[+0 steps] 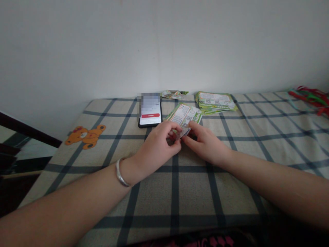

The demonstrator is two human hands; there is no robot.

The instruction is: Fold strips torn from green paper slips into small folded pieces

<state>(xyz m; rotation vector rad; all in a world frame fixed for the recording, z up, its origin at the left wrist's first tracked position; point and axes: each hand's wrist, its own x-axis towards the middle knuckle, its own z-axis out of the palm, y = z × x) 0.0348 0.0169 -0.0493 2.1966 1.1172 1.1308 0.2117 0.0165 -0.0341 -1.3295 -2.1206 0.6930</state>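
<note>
My left hand and my right hand meet near the middle of the table. Between them is a small greyish printed piece of paper, pinched by the fingertips of both and partly hidden by them. Just beyond lie several green-and-white printed cards, loosely overlapping, with text and square codes on them. A smartphone with a lit screen and a red bar rests to the left of the cards. Around my left wrist is a silver bangle.
A stack of similar cards lies at the back right, near the wall. Crumpled shiny wrappers sit behind the phone. An orange bear cutout is on the checked tablecloth at left. Red and green strands lie far right.
</note>
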